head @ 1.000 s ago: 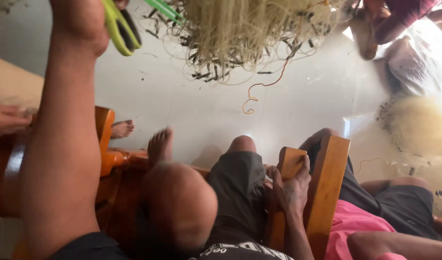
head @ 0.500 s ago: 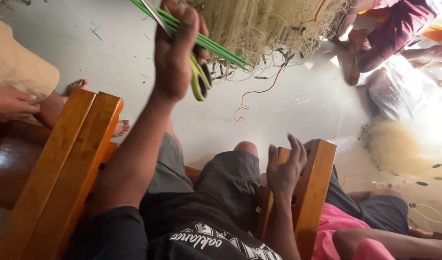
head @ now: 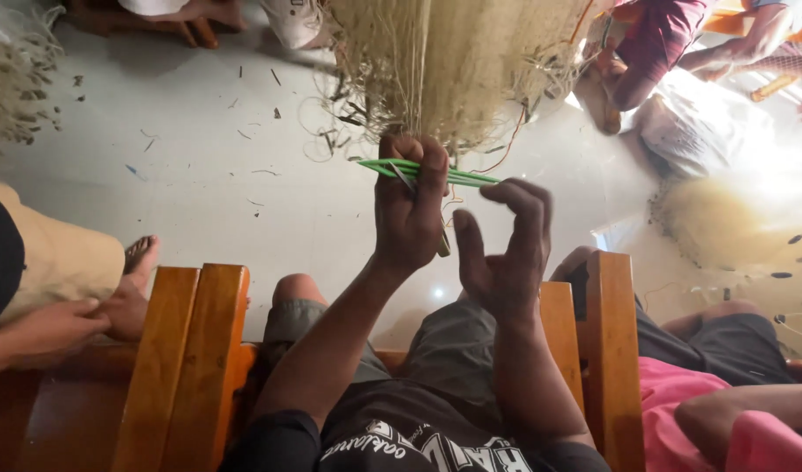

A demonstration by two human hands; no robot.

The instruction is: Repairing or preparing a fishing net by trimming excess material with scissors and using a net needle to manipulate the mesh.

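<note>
Green netting needle point(head: 436, 172): thin, flat, bright green, made of several slim parallel strips. Long axis near horizontal across the view, tilted slightly down toward the right. Right end tapered to a point, aimed at the right hand. Left end projecting a little past the left hand.

Position: held above the pale floor point(head: 200, 175), just below the hanging bundle of straw-coloured net point(head: 445, 61), in front of the seated person's knees.

Left hand point(head: 408, 214): fingers curled shut around the needle near its middle, thumb side toward the net. A thin metal blade or scissor part point(head: 407, 179) also seen in this grip; exact kind not clear.

Right hand point(head: 506, 253): half open, fingers bent and spread, index finger hooked close to the needle's pointed end. Holding nothing visible; contact with the needle tip cannot be told.

Packages, labels, signs: a pale translucent bag point(head: 694, 131) lying on the floor at upper right, crumpled, in strong glare. White print across the chest of the dark shirt point(head: 418, 446) at the bottom edge.

Surroundings: orange-brown wooden chair arms point(head: 187, 350) on either side of the lap. Loose net heap point(head: 733, 218) on the floor at right. Other people's feet and limbs at the left, top and right edges, including a bare foot point(head: 134, 288) beside the left chair arm.
</note>
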